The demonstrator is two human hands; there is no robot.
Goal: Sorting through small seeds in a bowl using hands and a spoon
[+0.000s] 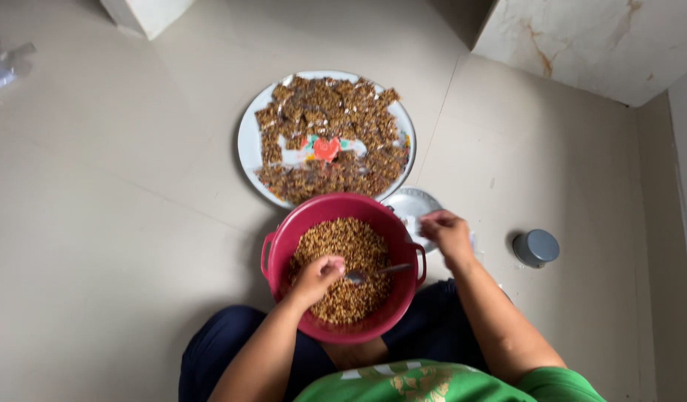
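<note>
My left hand (319,275) closes around a metal spoon (377,272) in the red plastic basin (342,266) of brown grain on my lap. My right hand (445,232) pinches something small above a silvery lid (410,204). The round white plate (248,141) on the floor looks largely covered already; plenty remains in the basin.

We are sitting on the floor (120,223), left hand (317,277) resting in the red bowl (284,238) of grain (351,242), right hand (446,234) reaching beside it, spoon (377,272) lying inside, plate (248,141) ahead.
</note>
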